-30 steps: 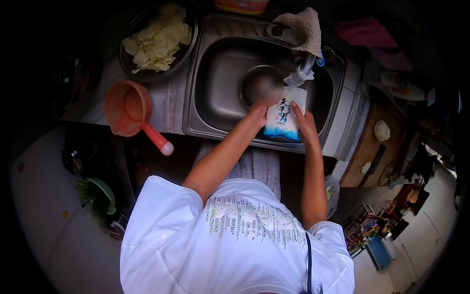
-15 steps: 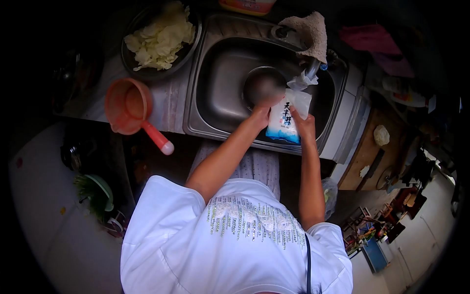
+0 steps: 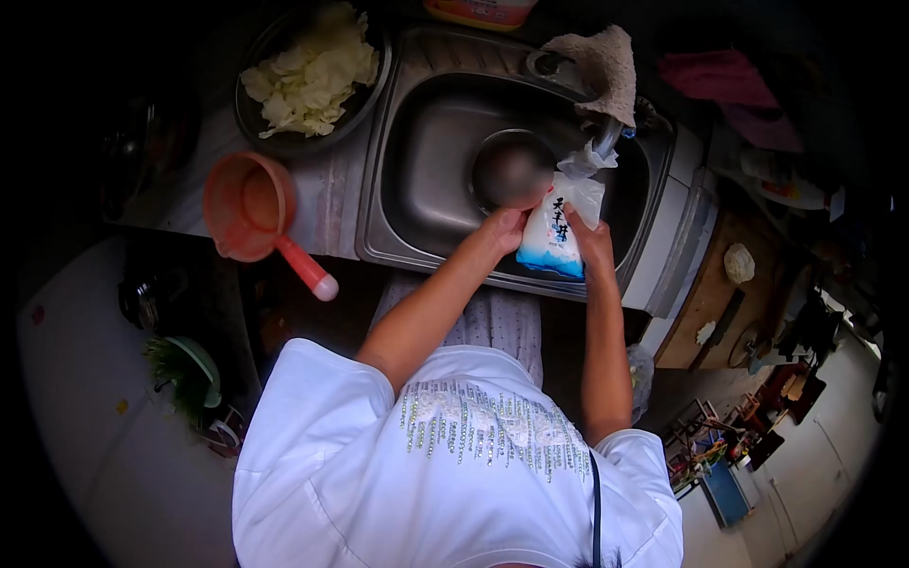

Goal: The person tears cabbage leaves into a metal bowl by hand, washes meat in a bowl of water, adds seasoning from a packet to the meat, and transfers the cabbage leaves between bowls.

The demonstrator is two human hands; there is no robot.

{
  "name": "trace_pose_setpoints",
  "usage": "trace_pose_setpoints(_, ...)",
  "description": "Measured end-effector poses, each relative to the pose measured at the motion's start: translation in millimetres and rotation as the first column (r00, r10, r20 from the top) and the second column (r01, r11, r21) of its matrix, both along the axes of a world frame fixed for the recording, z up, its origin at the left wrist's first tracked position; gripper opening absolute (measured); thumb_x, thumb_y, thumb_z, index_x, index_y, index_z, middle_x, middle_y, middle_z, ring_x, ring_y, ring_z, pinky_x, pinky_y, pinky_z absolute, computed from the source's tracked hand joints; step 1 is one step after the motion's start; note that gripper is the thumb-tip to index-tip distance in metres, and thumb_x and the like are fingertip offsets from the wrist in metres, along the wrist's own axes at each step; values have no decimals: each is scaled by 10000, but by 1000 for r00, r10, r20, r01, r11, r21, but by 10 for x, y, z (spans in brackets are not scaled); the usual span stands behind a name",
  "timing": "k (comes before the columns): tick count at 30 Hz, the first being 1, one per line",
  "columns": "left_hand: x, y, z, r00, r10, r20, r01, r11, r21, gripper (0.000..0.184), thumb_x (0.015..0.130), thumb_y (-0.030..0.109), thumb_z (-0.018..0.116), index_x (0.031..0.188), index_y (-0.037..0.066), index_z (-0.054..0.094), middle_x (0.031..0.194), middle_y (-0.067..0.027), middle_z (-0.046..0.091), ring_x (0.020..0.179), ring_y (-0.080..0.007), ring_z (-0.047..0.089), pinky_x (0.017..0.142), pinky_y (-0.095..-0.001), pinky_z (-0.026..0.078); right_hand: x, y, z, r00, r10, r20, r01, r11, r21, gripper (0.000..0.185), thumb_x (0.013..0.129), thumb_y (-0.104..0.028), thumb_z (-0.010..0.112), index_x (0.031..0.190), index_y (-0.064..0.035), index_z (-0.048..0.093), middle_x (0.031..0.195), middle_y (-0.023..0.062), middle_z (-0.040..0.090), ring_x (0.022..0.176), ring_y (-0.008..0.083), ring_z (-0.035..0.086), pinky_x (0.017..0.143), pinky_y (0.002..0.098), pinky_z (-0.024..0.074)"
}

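A white plastic packet with dark characters and a blue lower end [image 3: 551, 250] is held over the near side of the steel sink [image 3: 426, 204]. My right hand [image 3: 594, 244] grips its right side, thumb on the front. At the packet's upper left edge is my left hand [image 3: 508, 227], fingers closed against it; a blurred patch partly hides the fingertips. Behind that hand, a dark round shape [image 3: 489, 151] lies in the basin, its middle blurred, so I cannot tell what it is. The faucet [image 3: 606, 137] stands just beyond the packet, with clear plastic around its spout.
Left of the sink, a metal bowl [image 3: 377, 90] holds torn pale leaves [image 3: 312, 80]. An orange ladle [image 3: 248, 213] rests at the counter edge, handle sticking out. To the right lie a wooden board [image 3: 696, 331] and a knife [image 3: 724, 317]. A cloth [image 3: 606, 71] drapes the faucet.
The packet and my right hand have shifted very slightly right. My left hand has moved a little and turned, showing more of its palm side. Everything else stays put.
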State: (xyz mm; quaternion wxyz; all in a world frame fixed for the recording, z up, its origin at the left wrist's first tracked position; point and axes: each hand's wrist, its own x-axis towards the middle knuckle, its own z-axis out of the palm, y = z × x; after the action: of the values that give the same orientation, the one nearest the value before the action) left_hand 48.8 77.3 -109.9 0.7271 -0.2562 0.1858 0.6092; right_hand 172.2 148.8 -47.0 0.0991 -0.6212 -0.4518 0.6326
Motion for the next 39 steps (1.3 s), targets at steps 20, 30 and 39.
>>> trace_pose_setpoints(20,93,80,-20,993,-81,-90,77,996,-46,236,793,221,631,966,72,571,866,-74,623,762,-208,618,715,-365,514,6,-161,32,950,186,250,-277,872,405,287,815,-258,591,933,0,630,735,109,636,701,143,581,652,286,444)
trace_pose_setpoints(30,64,101,25,995,-79,-66,75,995,-64,225,797,212,599,955,55,576,868,-87,625,760,-218,612,715,-352,503,59,-157,-26,964,112,239,-194,916,351,268,810,-248,602,934,-12,636,705,78,628,684,103,554,626,271,440)
trace_pose_setpoints(39,61,102,-96,991,-132,-35,129,989,-77,276,807,235,573,1002,42,558,926,-109,613,832,-234,601,780,-375,483,63,-120,26,955,238,179,-293,856,425,289,801,-259,611,955,-15,621,745,80,634,674,123,569,628,276,448)
